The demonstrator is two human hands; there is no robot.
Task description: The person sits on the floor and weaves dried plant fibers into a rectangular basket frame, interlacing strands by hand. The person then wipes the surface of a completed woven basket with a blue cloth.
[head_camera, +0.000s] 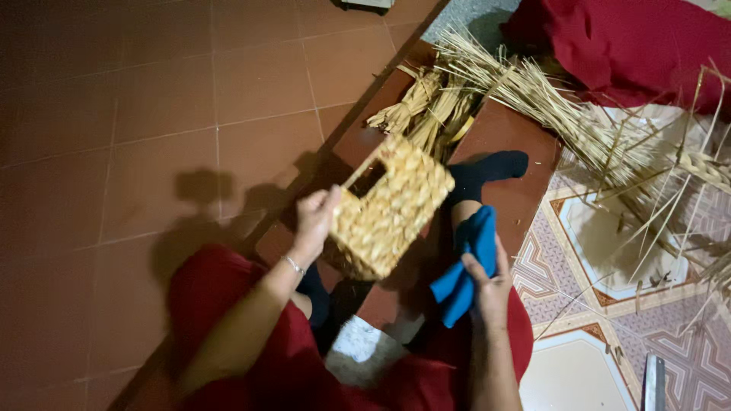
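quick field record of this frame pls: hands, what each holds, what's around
left hand: grips the edge of a woven straw basket, held up tilted, handle slot toward the top
right hand: holds a blue cloth, apart from the basket
near the basket: pile of loose straw on the floor ahead
far right: red fabric behind the straw
floor: brown tiles on the left, patterned tiles on the right
clothing: red garment, dark sock
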